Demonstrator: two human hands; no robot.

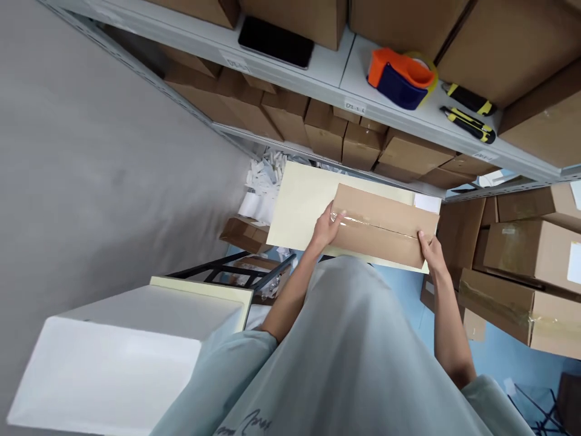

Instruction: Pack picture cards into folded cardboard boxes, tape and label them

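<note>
Before grey shelving (333,68) at twelve o'clock, over the three o'clock side of a cream tabletop (299,197): grasping a flat carton (381,227), with left hand (327,227) at its nine o'clock, right hand (431,251) at its four. Seemingly taped along the upper seam already; impossible to judge any closing left underneath.

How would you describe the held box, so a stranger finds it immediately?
Below the shelf is a yellowish table. Over it is a long, taped brown box. Unlike the stacked boxes, it is held by left hand and right hand.
</note>
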